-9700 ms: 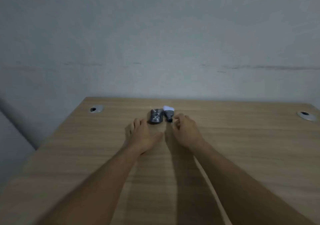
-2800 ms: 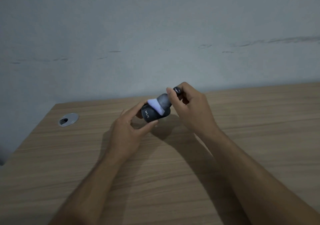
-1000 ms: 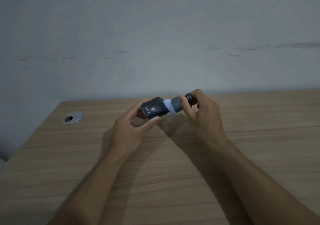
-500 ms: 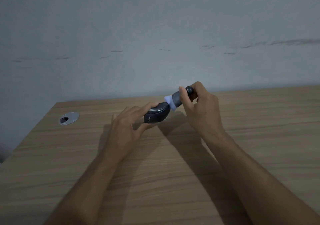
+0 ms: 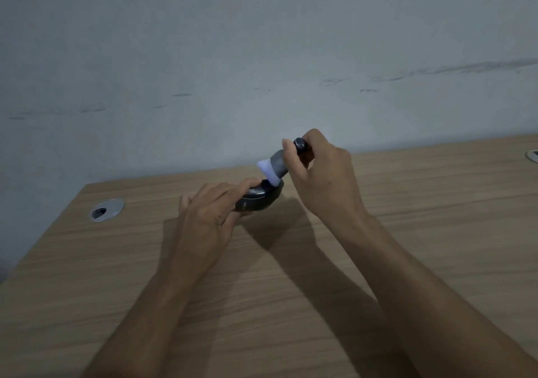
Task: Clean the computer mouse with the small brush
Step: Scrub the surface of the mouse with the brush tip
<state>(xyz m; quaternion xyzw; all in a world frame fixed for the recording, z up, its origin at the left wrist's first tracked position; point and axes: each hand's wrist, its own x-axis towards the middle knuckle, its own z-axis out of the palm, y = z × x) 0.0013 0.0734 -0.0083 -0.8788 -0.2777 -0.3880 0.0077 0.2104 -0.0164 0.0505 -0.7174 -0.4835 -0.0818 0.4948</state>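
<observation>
The dark grey computer mouse (image 5: pixel 259 200) is held just above the wooden desk (image 5: pixel 291 275), turned on its side with its curved back facing me. My left hand (image 5: pixel 209 217) grips it from the left, thumb under and fingers over its top edge. My right hand (image 5: pixel 320 179) holds the small brush (image 5: pixel 279 165) by its dark handle, tilted down to the left. The brush's white bristles press against the upper right end of the mouse.
A silver cable grommet (image 5: pixel 107 209) sits in the desk's far left corner and another grommet (image 5: pixel 532 155) shows at the right edge. A pale grey wall (image 5: pixel 262 57) rises right behind the desk's back edge.
The mouse has been rolled from lying flat to on its side and lowered toward the desk. The brush moved from the mouse's right end up onto its raised edge.
</observation>
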